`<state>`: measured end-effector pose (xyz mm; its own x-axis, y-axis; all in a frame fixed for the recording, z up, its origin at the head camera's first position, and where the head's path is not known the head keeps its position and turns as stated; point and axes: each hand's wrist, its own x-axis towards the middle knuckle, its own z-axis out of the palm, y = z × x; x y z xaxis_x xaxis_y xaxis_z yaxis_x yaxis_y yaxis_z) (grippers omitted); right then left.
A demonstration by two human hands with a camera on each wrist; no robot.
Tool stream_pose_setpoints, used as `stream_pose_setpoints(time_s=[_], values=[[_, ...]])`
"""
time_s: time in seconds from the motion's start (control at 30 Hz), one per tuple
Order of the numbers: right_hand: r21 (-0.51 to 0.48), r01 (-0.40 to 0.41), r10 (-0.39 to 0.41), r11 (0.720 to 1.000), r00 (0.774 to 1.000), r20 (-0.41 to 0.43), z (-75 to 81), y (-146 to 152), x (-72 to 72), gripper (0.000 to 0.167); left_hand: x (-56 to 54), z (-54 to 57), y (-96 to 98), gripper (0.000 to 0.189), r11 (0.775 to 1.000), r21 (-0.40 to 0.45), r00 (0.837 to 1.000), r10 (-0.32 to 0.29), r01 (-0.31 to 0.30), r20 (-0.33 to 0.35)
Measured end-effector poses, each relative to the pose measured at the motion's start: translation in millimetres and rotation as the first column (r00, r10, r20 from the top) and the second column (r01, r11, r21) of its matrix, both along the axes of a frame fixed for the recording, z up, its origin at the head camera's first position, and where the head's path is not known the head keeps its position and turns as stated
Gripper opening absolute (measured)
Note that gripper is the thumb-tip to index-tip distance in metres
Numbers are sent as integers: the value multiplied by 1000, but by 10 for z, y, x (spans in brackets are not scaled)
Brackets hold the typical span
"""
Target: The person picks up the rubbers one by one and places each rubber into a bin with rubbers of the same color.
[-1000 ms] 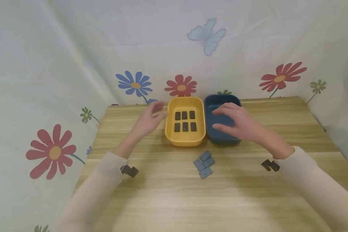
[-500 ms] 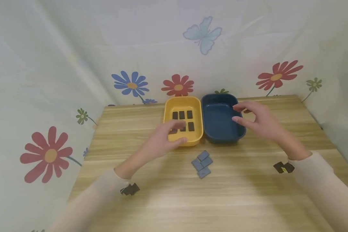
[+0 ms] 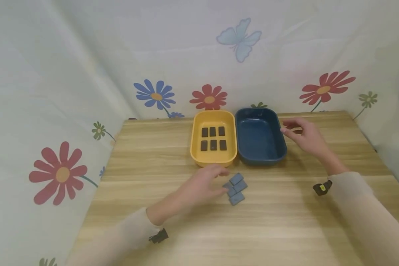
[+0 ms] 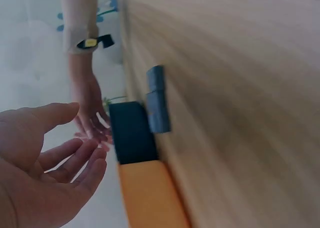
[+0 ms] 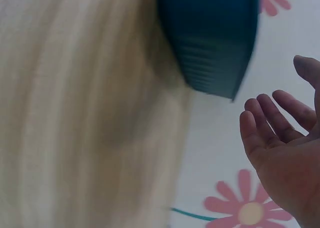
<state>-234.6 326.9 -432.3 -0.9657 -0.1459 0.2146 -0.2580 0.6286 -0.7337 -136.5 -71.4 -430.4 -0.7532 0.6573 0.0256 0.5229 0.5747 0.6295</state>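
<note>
My left hand hovers just left of a small cluster of blue-grey rectangular tiles, its thumb and fingers apart with nothing between them. In the left wrist view, the same tiles lie flat on the table beyond the relaxed hand. Beside the right rim of a dark blue tray is my right hand, fingertips close to that rim. The right wrist view has this hand loosely spread and holding nothing. A yellow tray carries several dark tiles in two rows of three.
Both trays stand side by side near the back edge of the wooden table. Behind it hangs a white curtain printed with flowers and a butterfly. Cream sleeves with dark wrist devices cover my forearms.
My left hand has come from the yellow tray's left side, across its front, to beside the blue-grey tiles. My right hand has shifted from over the blue tray to its right side.
</note>
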Motion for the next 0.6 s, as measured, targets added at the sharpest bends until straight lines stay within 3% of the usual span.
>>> stream_pose_setpoints(time_s=[0.2, 0.37, 0.6], values=[[-49, 63, -59, 997, 995, 82, -222, 105, -115, 55, 12, -258, 70, 45, 997, -64, 997, -35, 31, -68], [-142, 94, -70, 985, 984, 163, -335, 122, -177, 60, -51, -420, 87, 44, 995, -101, 993, -22, 11, -114], [-273, 91, -31, 958, 976, 216, -461, 104, -245, 51, -101, -612, 134, 43, 994, -104, 997, 11, -19, -79]])
